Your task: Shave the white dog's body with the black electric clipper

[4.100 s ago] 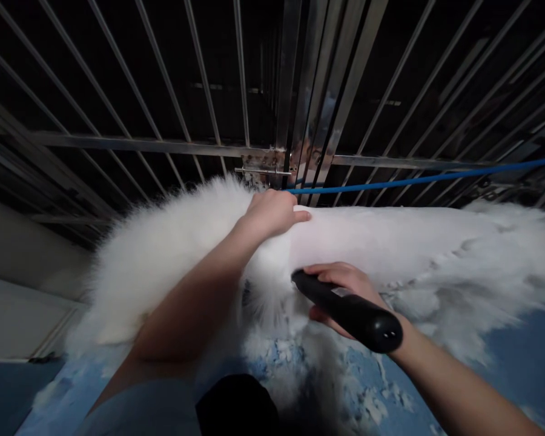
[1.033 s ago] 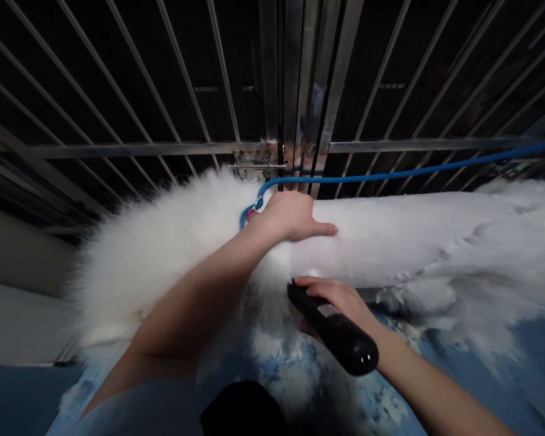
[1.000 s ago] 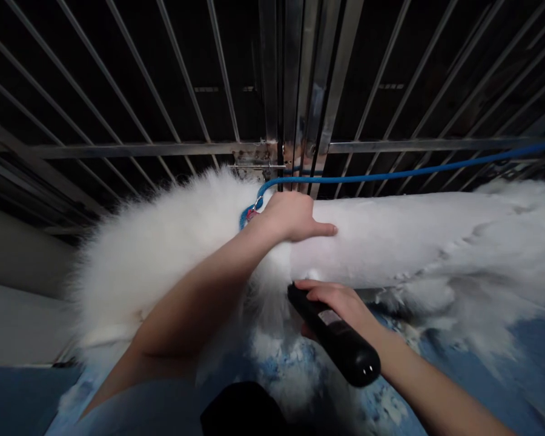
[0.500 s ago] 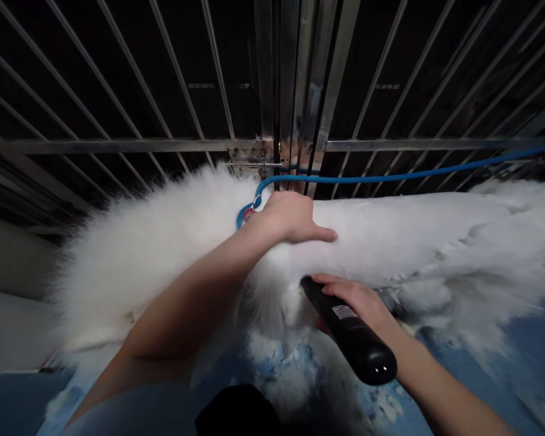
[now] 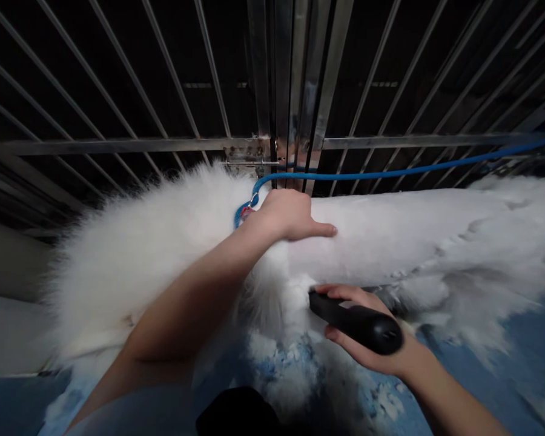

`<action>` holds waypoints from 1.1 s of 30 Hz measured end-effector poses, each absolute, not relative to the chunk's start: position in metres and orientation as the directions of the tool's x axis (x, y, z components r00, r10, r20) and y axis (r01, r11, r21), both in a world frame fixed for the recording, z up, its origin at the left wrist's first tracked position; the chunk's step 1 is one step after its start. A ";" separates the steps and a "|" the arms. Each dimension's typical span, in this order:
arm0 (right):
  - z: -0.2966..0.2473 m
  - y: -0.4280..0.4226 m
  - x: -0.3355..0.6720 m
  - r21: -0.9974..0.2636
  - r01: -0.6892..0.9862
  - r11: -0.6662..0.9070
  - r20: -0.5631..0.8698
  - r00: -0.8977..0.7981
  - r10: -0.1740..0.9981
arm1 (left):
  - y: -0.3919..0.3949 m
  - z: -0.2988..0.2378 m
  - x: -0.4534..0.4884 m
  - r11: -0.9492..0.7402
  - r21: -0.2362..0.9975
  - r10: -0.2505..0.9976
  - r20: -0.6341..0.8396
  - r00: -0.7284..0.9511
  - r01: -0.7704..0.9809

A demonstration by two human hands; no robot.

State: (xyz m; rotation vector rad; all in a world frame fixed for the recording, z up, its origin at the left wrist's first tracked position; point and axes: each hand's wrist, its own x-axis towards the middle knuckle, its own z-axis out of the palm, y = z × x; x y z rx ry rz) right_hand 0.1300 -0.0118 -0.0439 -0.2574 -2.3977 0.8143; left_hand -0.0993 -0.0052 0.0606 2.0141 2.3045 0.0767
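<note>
A white, thick-coated dog [image 5: 372, 233] stretches across the view, its back clipped short. My left hand [image 5: 293, 215] lies on the dog just behind the blue leash loop, thumb stretched out to the right; its other fingers are partly hidden over the far side. Black hair clippers [image 5: 354, 321] are wrapped in my right hand [image 5: 381, 357], their front end against the dog's near shoulder. Long fluffy hair [image 5: 272, 297] hangs there beside the front end. A blue leash [image 5: 372, 175] with a metal ring [image 5: 254, 197] runs from the neck off to the right.
Metal cage doors [image 5: 163, 145] with vertical bars and a latch [image 5: 252, 162] stand close behind the dog. Tufts of cut white hair [image 5: 295, 369] lie on the blue surface [image 5: 476, 393] below. A dark rounded shape [image 5: 238, 412] is at the bottom edge.
My right hand has swung the clippers to a flatter angle, their rear end rising and their front end shifting slightly down and right. My left hand stays in place on the dog.
</note>
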 end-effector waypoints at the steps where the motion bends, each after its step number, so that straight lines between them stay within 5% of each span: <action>1: -0.042 -0.013 0.130 -0.633 -0.038 0.773 0.527 -0.753 0.395 | -0.005 0.060 -0.099 0.134 0.087 0.991 -0.022 -0.133 0.987; 4: -0.040 -0.015 0.119 -0.659 -0.154 0.737 0.671 -0.564 0.482 | -0.005 0.060 -0.098 0.139 0.066 0.990 -0.010 -0.139 0.988; 11: -0.050 -0.016 0.117 -0.676 -0.060 0.735 0.500 -0.770 0.397 | -0.009 0.060 -0.092 0.116 0.067 0.993 0.005 -0.117 0.991; 18: -0.062 -0.046 0.149 -0.797 -0.080 0.599 0.565 -0.451 0.691 | -0.020 0.046 -0.065 -0.078 -0.088 0.997 -0.006 0.078 0.993; 24: -0.048 -0.034 0.112 -0.641 -0.072 0.764 0.708 -0.440 0.552 | -0.003 0.046 -0.052 0.086 -0.046 0.994 0.069 -0.083 0.995; 29: -0.055 -0.023 0.114 -0.573 0.024 0.819 0.613 -0.650 0.449 | 0.005 0.046 -0.051 0.110 -0.025 0.990 0.089 -0.107 0.994; 33: -0.053 -0.028 0.128 -0.637 -0.046 0.770 0.661 -0.545 0.515 | 0.010 0.046 -0.047 0.105 0.007 0.991 0.086 -0.105 0.994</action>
